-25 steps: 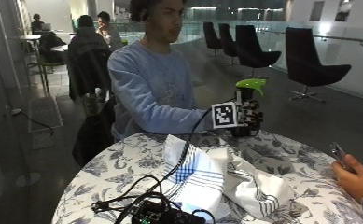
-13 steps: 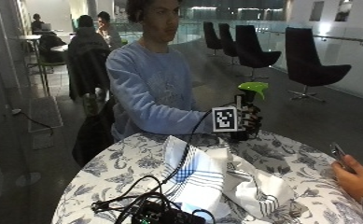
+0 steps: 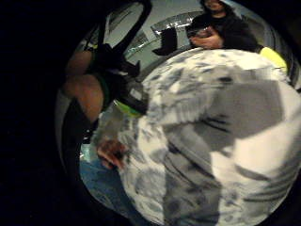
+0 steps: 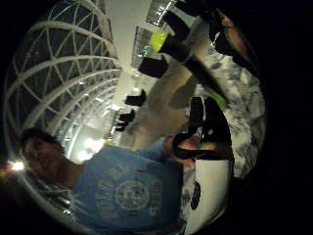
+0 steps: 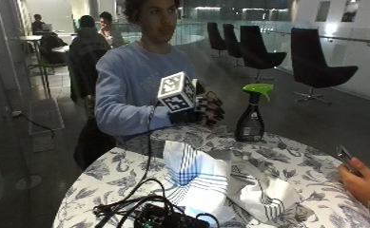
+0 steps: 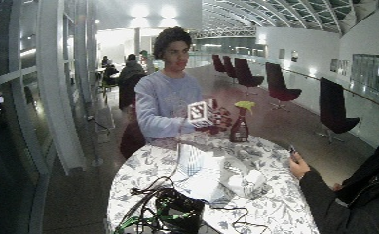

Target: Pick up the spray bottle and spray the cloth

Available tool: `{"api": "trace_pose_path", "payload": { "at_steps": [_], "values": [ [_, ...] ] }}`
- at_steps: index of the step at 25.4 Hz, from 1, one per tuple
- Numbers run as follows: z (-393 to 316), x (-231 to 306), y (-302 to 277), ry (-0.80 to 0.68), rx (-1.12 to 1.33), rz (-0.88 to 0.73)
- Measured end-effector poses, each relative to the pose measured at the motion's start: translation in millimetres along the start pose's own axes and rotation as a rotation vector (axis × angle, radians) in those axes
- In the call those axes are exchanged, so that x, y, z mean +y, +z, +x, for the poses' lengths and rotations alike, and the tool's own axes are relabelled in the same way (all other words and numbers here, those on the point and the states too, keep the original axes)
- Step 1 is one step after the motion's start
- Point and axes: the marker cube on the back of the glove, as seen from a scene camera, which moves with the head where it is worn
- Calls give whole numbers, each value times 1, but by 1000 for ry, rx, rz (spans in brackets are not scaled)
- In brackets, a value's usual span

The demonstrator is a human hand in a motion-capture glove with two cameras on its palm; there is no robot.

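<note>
1. Outside view, nearest: 1 black box (image 5: 165, 217) w/ tangled cables, on round table (image 5: 311, 166) w/ grey floral cover.
2. Mid: 1 crumpled white cloth (image 5: 200, 178), blue-striped.
3. Far edge: 1 dark spray bottle (image 5: 251, 116), green trigger head, upright, untouched.
4. Gloved right hand (image 5: 203, 108) raised beside bottle, fingers spread, holding nothing.

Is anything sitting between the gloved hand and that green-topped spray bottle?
No. In the outside view only open air separates the gloved hand from the spray bottle; the cloth lies nearer the camera.
</note>
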Motion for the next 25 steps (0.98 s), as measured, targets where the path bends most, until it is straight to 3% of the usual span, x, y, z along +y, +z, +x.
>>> {"api": "trace_pose_path", "payload": {
  "at_steps": [4,11,18,25],
  "values": [
    [41,45,-58,14,226,41],
    [99,115,-115,135,403,64],
    [134,169,-131,258,446,54],
    [143,176,-130,265,461,55]
  ]
}}
